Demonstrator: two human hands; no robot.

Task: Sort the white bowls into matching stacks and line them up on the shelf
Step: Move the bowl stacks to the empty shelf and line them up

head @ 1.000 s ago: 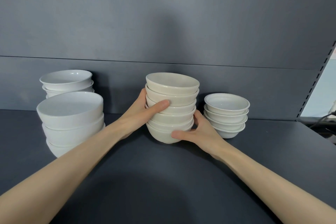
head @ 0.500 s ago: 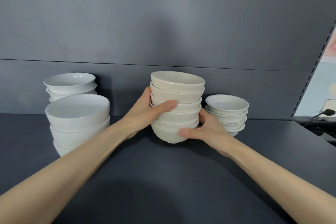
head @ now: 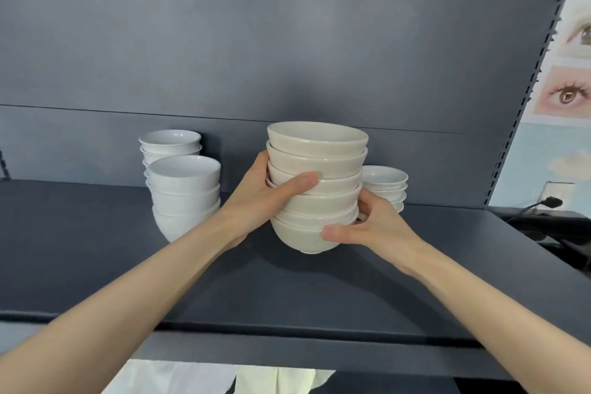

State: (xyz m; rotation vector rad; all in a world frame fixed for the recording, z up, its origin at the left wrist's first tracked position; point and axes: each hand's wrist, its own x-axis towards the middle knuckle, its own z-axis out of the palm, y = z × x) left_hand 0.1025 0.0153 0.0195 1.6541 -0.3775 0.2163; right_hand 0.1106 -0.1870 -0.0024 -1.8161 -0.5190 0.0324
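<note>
Cream bowl stack (head: 315, 189) gripped by both hands, between white stacks (head: 185, 192).

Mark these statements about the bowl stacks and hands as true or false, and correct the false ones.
1. Both hands grip the cream ceramic bowl stack. True.
2. The left hand holds the bottom bowl. False: its thumb lies mid-stack; the right hand holds the bottom.
3. The shallow white dish stack stands right of the cream stack. True.
4. Only one white stack stands to the left. False: two, the front white bowl stack and the rear white bowl stack.
</note>
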